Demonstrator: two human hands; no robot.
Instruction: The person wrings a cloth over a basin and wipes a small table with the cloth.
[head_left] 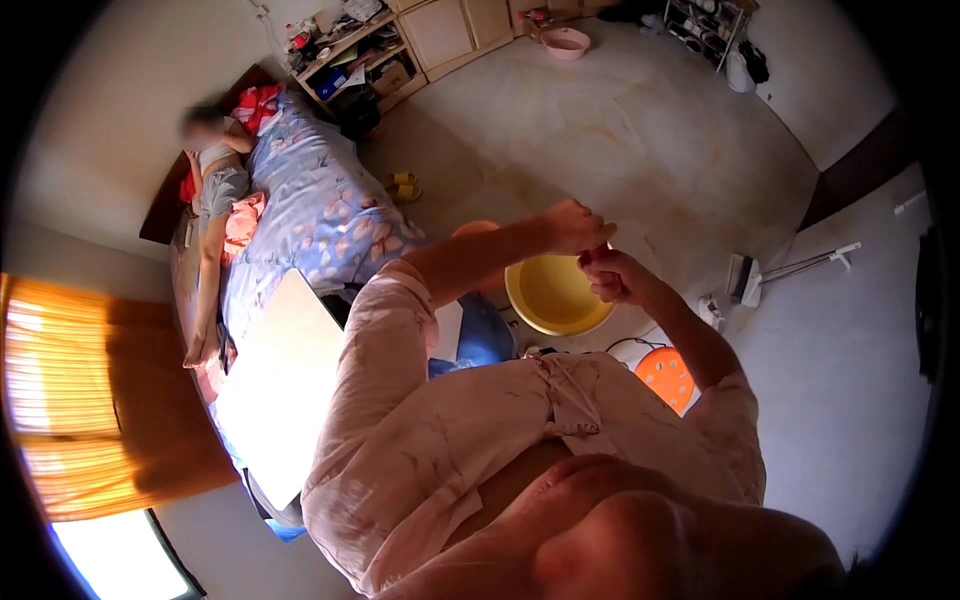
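My left hand and my right hand are close together in front of me, above a yellow basin. Both have their fingers curled in. Between them shows a small red thing, too small to name, which the fingers of my right hand grip. Whether my left hand also holds part of it is hidden by its fingers. The basin stands on the floor, partly behind my right hand.
An orange stool is beside my right forearm. To the left are a white board and a bed with a person lying on it. Yellow slippers, a pink basin and a dustpan lie on the floor.
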